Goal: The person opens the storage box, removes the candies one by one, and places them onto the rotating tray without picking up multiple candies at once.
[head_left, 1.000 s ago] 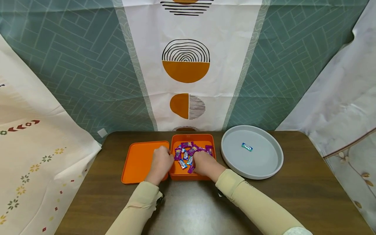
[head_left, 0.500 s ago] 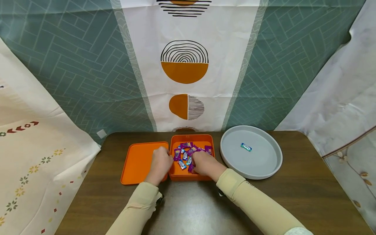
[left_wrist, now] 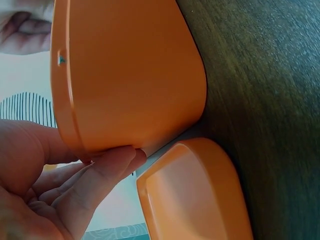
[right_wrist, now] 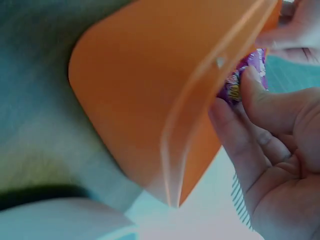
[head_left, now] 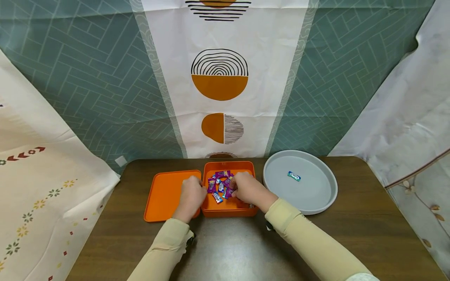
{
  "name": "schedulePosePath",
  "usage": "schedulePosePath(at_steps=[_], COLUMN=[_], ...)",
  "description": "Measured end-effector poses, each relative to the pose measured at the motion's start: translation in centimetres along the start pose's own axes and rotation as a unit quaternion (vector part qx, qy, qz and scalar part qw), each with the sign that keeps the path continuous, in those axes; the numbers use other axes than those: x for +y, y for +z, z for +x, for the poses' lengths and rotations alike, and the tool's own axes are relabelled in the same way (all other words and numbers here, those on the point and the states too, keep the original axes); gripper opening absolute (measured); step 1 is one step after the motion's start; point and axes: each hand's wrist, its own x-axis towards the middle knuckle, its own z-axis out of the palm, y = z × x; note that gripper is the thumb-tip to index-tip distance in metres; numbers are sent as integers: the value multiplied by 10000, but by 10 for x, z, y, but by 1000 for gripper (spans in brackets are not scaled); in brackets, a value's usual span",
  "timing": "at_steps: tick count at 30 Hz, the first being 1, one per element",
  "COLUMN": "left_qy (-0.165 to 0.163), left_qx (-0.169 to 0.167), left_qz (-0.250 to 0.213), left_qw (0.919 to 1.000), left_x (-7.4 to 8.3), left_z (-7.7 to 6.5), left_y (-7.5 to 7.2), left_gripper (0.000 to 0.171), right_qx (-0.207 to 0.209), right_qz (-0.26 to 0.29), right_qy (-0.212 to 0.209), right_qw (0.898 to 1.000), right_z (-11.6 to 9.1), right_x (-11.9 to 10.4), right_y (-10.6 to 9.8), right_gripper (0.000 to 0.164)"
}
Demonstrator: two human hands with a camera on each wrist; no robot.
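Note:
My left hand (head_left: 193, 193) grips the left rim of an orange plastic box (head_left: 228, 213), thumb outside the wall in the left wrist view. Several small wrapped candies lie inside, some purple, others blue and white, like the blue-and-white candy (head_left: 217, 198) near the front. Over the box's right half is my right hand (head_left: 249, 189), reaching down among the candies. In the right wrist view its thumb and forefinger pinch a purple-wrapped candy (right_wrist: 233, 86) just past the rim. The hand hides the box's right side from the head camera.
An orange lid (head_left: 163, 199) lies left of the box, partly behind the left hand. To the right stands a round grey tray (head_left: 306, 197) with one blue-green candy (head_left: 294, 176) on it. All sit on a dark wooden table (head_left: 372, 218), with a patterned curtain behind.
My right hand has shifted slightly back and to the right within the box, covering the purple candies at its right side. The left hand keeps its grip on the rim.

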Motion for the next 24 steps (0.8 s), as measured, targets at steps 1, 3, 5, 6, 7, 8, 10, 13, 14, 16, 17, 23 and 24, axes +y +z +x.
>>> schedulePosePath(at_steps=[1, 3, 5, 6, 7, 8, 10, 13, 14, 16, 17, 23, 24], left_qy=[19, 53, 96, 115, 127, 137, 144, 115, 107, 86, 84, 124, 115], left_qx=[3, 20, 41, 54, 65, 74, 73, 97, 103, 116, 118, 72, 64], left_qz=[5, 30, 57, 73, 95, 112, 121, 126, 121, 115, 117, 100, 96], left_qw=[10000, 10000, 9999, 9999, 9999, 9998, 9998, 9998, 9998, 9998, 9998, 9998, 9999], left_x=[0, 0, 0, 0, 0, 0, 0, 1, 1, 2, 2, 2, 2], left_z=[0, 0, 0, 0, 0, 0, 0, -1, -1, -1, -1, -2, -2], left_y=[0, 0, 0, 1, 1, 1, 1, 0, -1, -1, -2, -1, -1], left_gripper=[16, 17, 18, 18, 19, 19, 18, 17, 16, 15, 15, 11, 11], right_qx=[91, 306, 521, 641, 758, 860, 1019, 1152, 1167, 1208, 1239, 1547, 1608], right_qz=[58, 181, 362, 443, 518, 610, 757, 938, 991, 1044, 1063, 1068, 1057], right_qy=[-43, -69, -49, -29, 2, 28, 85, 131, 134, 149, 167, 467, 514], right_qw=[9999, 9993, 9980, 9970, 9958, 9944, 9919, 9888, 9881, 9871, 9864, 9811, 9800], right_z=[0, -1, -1, -1, -1, -2, -3, -6, -8, -10, -11, -21, -23], right_x=[1, 4, 8, 10, 13, 16, 23, 34, 38, 45, 49, 68, 71], right_y=[-3, -10, -17, -21, -25, -30, -38, -49, -52, -58, -61, -78, -81], right_gripper=[14, 13, 12, 11, 10, 10, 9, 11, 12, 13, 14, 17, 17])
